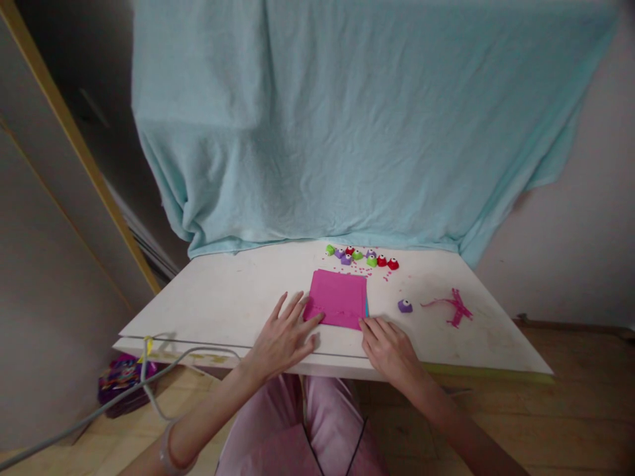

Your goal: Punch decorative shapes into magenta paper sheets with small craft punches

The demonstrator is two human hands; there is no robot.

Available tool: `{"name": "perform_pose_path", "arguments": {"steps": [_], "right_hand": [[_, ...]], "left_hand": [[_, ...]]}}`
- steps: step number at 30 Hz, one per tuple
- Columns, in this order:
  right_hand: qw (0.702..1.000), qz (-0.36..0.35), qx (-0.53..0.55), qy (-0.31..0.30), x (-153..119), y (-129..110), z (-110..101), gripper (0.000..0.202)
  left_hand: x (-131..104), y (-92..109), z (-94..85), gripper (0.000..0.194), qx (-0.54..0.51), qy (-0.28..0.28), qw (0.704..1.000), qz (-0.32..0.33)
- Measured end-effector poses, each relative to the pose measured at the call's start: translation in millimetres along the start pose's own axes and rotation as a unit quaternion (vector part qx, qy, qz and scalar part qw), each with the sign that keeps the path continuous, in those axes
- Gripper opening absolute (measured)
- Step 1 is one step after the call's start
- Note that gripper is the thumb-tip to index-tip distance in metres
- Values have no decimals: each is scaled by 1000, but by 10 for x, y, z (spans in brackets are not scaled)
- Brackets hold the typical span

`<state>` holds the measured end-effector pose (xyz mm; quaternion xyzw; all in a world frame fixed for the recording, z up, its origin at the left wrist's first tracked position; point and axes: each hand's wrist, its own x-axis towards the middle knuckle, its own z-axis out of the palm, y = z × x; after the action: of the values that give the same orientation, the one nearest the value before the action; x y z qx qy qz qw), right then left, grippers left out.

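Note:
A square stack of pink paper point(339, 294) lies on the white table in front of me, with a sliver of blue paper point(368, 308) showing at its right edge. Small pink bits cling along its lower part. My left hand point(284, 336) rests flat with fingers spread, fingertips on the stack's lower left side. At the lower right corner, my right hand point(389, 347) has its fingers bent together on the paper's edge; its thumb is mostly hidden. Right of the stack sits a purple punch-like piece point(405, 305) with an eye-like dot.
Behind the stack stand several small green, purple and red pieces point(372, 261) with eye-like dots, among scattered pink paper bits point(385, 277). Pink shredded strips point(457, 308) lie to the right. A light blue cloth point(347, 132) hangs behind the table point(238, 291). A grey cable point(183, 357) crosses the front left edge.

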<state>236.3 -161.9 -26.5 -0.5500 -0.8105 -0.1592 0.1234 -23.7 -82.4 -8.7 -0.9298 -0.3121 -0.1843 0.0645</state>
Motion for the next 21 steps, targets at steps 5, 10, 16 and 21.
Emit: {"name": "perform_pose_path", "arguments": {"steps": [5, 10, 16, 21], "right_hand": [[1000, 25, -1, 4, -19, -36, 22, 31], [999, 37, 7, 21, -27, -48, 28, 29], [991, 101, 53, 73, 104, -89, 26, 19], [992, 31, 101, 70, 346, -241, -39, 35]], "left_hand": [[-46, -33, 38, 46, -1, 1, 1000, -17], [-81, -73, 65, 45, -4, 4, 999, -33], [-107, -109, 78, 47, -17, -1, 999, -34], [-111, -100, 91, 46, -18, -1, 999, -36]]}}
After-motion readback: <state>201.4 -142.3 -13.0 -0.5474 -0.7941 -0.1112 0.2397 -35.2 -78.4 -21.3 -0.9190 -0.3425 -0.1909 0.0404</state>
